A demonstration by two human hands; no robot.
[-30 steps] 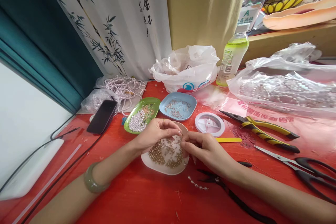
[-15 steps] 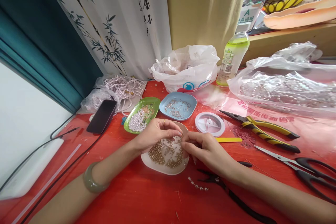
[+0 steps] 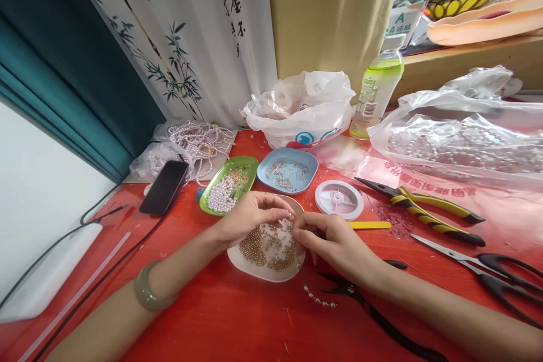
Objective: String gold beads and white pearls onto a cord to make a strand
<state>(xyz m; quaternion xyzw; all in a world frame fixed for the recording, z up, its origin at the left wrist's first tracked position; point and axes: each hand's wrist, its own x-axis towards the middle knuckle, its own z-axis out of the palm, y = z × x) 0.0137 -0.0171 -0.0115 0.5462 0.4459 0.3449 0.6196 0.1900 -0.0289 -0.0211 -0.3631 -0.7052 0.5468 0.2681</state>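
Above a white dish (image 3: 241, 271) my two hands meet, fingertips nearly touching. My left hand (image 3: 254, 216) pinches thumb and forefinger together at a tiny pale bead-like piece, too small to name surely. My right hand (image 3: 324, 236) is closed too, its thumb and forefinger pressed together at the same spot; whatever they grip is hidden. Gold beads (image 3: 254, 246) lie in the white dish under the fingers. Behind it, a green dish (image 3: 206, 206) carries pearly beads and small gold pieces, and a blue dish (image 3: 311, 167) has small metal pins.
A short beaded strand (image 3: 320, 298) and black-handled pliers (image 3: 360, 300) lie below my right forearm. To the right are a spool (image 3: 339, 201), a yellow stick (image 3: 370, 225), yellow-black pliers (image 3: 424, 206) and scissors (image 3: 466, 263). A phone (image 3: 164, 188) lies left; plastic bags (image 3: 303, 116) and a bottle (image 3: 376, 96) stand behind.
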